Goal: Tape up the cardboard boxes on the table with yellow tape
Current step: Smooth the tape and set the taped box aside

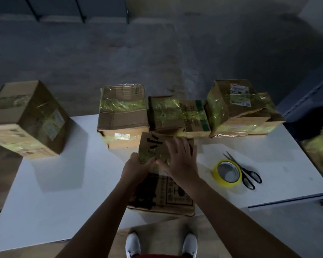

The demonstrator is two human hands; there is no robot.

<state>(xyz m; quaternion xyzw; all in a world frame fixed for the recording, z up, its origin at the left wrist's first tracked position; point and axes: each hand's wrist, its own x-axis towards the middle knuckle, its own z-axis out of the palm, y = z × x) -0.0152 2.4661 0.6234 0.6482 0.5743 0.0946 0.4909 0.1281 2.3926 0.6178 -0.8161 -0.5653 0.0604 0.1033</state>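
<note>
White shoes stand on the floor at the near edge of the white table. Both bare forearms reach forward to the cardboard box, which sits at the table's near middle. It is brown corrugated board with heavy black print on its near face and a big black character on its top. A band of glossy, wrinkled yellow tape crosses the top.

The left hand grips the box's top left edge, fingers curled round it. The right hand lies flat on the top, fingers spread and released, pressing the taped flap.

To the right, near the box but apart from it, the yellow tape roll lies flat. Black-handled scissors lie closed, touching its right side.

A row of taped boxes lines the far edge, close behind the held one and crowding its far side. They are dented and shiny with yellow film. A larger box sits at the far left corner, tilted.
</note>
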